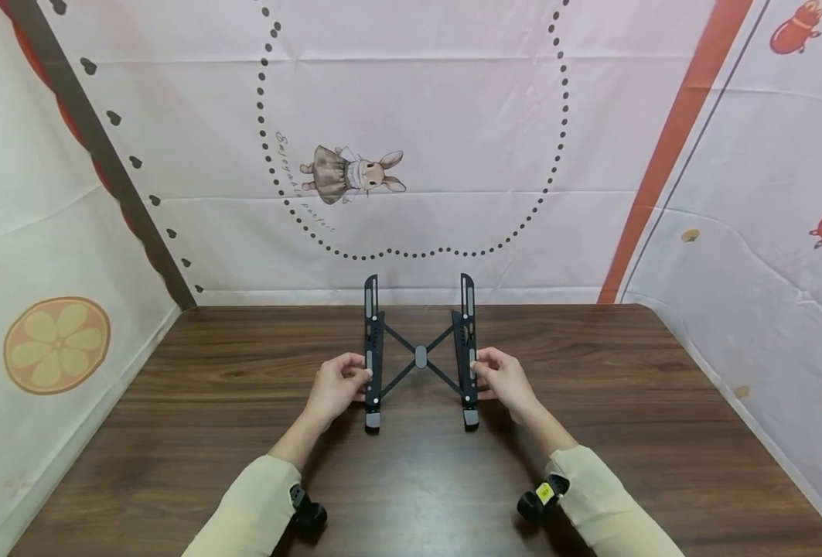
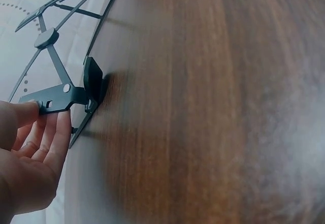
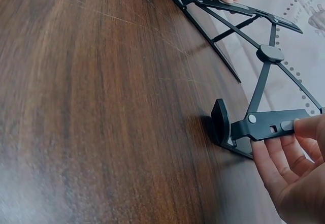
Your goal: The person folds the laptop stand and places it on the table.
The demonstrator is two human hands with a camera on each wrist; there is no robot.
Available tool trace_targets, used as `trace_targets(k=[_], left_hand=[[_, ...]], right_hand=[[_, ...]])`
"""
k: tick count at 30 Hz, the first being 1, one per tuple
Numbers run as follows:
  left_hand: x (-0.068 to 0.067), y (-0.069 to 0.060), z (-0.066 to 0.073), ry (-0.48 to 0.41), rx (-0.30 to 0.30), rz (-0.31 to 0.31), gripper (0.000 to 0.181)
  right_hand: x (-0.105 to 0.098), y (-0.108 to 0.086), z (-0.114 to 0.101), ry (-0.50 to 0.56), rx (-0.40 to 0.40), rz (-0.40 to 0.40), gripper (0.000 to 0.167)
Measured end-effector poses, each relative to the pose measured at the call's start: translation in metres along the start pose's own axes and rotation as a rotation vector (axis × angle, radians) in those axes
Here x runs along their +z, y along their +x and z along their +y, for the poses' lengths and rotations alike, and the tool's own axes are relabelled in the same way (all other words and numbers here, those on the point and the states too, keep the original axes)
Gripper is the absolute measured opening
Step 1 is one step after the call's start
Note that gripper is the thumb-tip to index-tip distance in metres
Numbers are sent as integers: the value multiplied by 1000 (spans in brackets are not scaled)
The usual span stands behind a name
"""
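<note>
A black folding laptop stand [image 1: 421, 356] is spread out on the wooden table, its two side rails joined by an X of thin bars with a grey oval hub in the middle. My left hand [image 1: 336, 384] pinches the left rail [image 2: 53, 98] between thumb and fingers, near its front end. On the opposite side, my right hand [image 1: 508, 381] grips the right rail [image 3: 274, 124] the same way, thumb on top and fingers beneath. Upturned lips stand at the front ends of both rails. In both wrist views the rails slope above the tabletop, over lower base bars.
Brown wood-grain table [image 1: 424, 487] extends around the stand. A white printed cloth [image 1: 424, 155] hangs behind it, with more cloth along the left and right sides. Black devices [image 1: 308, 512] are strapped at both wrists, by the pale sleeves [image 1: 250, 507].
</note>
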State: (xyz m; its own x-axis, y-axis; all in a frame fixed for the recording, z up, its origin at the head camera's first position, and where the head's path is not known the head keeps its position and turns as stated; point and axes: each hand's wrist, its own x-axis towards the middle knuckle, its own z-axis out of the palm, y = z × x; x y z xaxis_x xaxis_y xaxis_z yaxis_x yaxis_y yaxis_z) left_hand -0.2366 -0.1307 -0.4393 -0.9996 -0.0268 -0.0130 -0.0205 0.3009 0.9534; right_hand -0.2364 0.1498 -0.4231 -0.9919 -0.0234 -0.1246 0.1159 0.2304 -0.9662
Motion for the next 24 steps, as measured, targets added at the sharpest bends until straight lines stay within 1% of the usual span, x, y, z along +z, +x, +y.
trace_targets(k=[13, 19, 24], left_hand=[[2, -3, 2, 19, 8, 18, 17], [2, -3, 2, 31, 21, 20, 17], [1, -2, 3, 35, 18, 24, 18]], right_hand=[[3, 2, -2, -13, 13, -3, 19], [6, 2, -3, -24, 3, -7, 19], [7, 2, -4, -29, 1, -8, 17]])
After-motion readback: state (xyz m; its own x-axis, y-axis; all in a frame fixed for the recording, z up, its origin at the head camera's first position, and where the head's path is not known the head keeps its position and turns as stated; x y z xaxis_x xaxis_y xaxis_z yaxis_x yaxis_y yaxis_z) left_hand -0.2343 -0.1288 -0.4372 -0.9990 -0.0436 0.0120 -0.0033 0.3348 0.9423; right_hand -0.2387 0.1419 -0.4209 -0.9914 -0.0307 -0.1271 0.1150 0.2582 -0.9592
